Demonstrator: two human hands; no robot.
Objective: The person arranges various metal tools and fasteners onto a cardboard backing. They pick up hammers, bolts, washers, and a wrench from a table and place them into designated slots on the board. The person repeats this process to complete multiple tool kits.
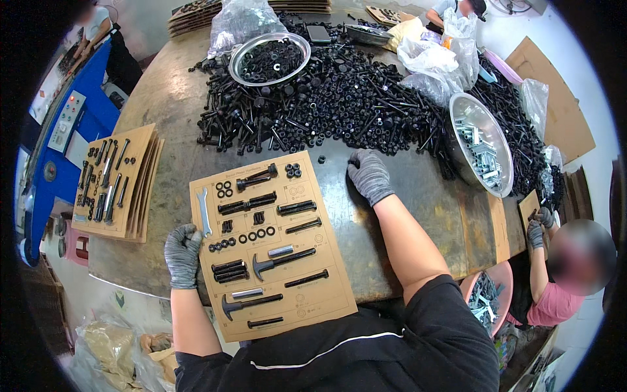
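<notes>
A brown cardboard hardware card point(332, 295) leans against my front, over the table edge. My left hand point(182, 253), in a grey knit glove, is closed on its left edge. Fixed on the card are an open-end wrench point(204, 212), black bolts point(247, 202), nuts, washers, two black hook-like T-shaped pieces point(282, 260) and silver sleeves point(247, 293). Beyond the card's right side, my gloved right hand point(370, 175) rests on the table with fingers curled under. Whatever it may hold is hidden. A single nut point(321, 159) lies left of it.
A large heap of black bolts and nuts point(353, 98) covers the far table. Metal bowls hold washers point(270, 40) and silver parts point(455, 134). Filled cards point(137, 202) stand at left. At right, a person in pink point(555, 304) works beside a pink tub point(501, 277).
</notes>
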